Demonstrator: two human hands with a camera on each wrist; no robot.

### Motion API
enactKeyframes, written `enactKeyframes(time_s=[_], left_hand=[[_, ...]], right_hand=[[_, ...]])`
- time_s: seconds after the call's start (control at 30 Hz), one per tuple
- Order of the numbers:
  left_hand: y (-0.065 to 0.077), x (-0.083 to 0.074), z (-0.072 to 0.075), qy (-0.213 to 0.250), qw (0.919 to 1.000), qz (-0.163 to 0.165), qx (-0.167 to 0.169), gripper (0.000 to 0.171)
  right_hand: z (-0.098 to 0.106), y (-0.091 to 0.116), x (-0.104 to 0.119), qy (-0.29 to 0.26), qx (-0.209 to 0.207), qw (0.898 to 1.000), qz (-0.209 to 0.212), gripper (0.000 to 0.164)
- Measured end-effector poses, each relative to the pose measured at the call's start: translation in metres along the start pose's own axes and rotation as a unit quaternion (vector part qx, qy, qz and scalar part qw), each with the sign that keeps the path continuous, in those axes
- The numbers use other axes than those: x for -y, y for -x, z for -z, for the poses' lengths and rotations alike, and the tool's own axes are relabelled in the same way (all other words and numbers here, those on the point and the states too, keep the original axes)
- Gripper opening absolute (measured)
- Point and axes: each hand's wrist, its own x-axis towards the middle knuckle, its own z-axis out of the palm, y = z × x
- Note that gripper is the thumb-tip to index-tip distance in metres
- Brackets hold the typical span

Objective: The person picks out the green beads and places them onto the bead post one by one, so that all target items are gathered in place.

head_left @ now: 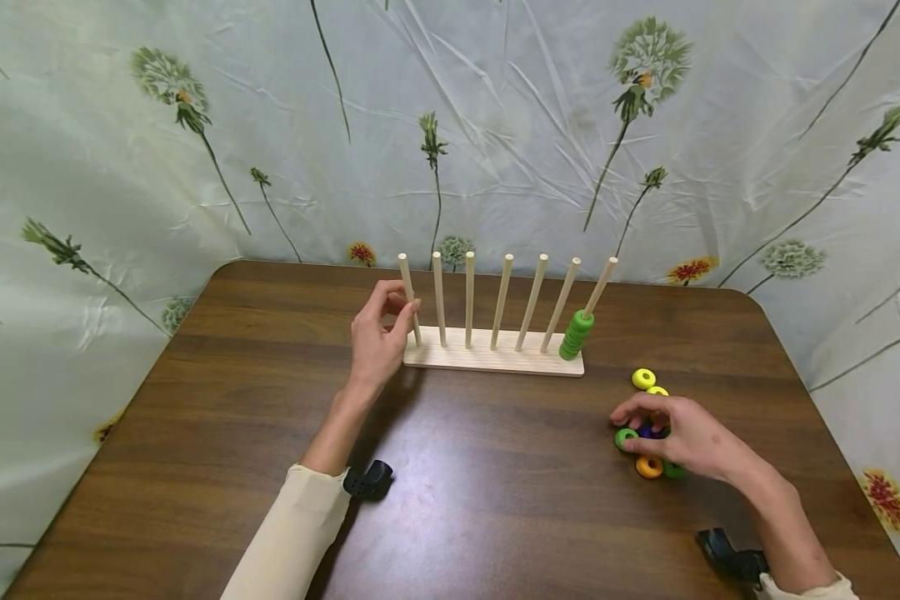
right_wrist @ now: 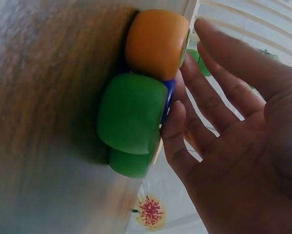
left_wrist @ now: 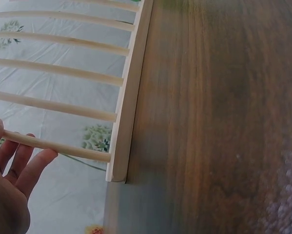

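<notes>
A brown wood-grain table (head_left: 195, 417) with rounded far corners shows pale glare on its surface. Behind it and at both sides hangs a creased, silvery-white cloth (head_left: 292, 100), printed with dandelion heads (head_left: 651, 62), green buds (head_left: 432, 137) and red-and-yellow blooms (head_left: 887, 500).

Matt wooden pegs (head_left: 469, 300) and smooth, glossy rings (right_wrist: 158, 44)
</notes>
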Motion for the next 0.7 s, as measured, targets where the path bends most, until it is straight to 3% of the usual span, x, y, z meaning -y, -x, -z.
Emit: enactKeyframes(time_s=[0.23,0.47,0.7], left_hand=[[-0.0009,-0.0010,0.0015,-0.008,1.0000,-0.005,-0.003,0.017],[-0.0022,0.0005,0.0010,-0.004,1.0000,-0.003,-0.001,0.018],[-0.0033,0.0013,0.0002,0.003,1.0000,-0.003,-0.001,0.017]], right_hand=[[-0.0036,-0.0007,0.0012,0.015,-0.004,1.000,-0.001,0.038],[-0.0026,-0.0009,0.0013,0.022,-0.006,1.000,-0.014,0.031],[-0.0012,-0.0035,0.0031,0.028,-0.063,0.998,-0.001,0.033]])
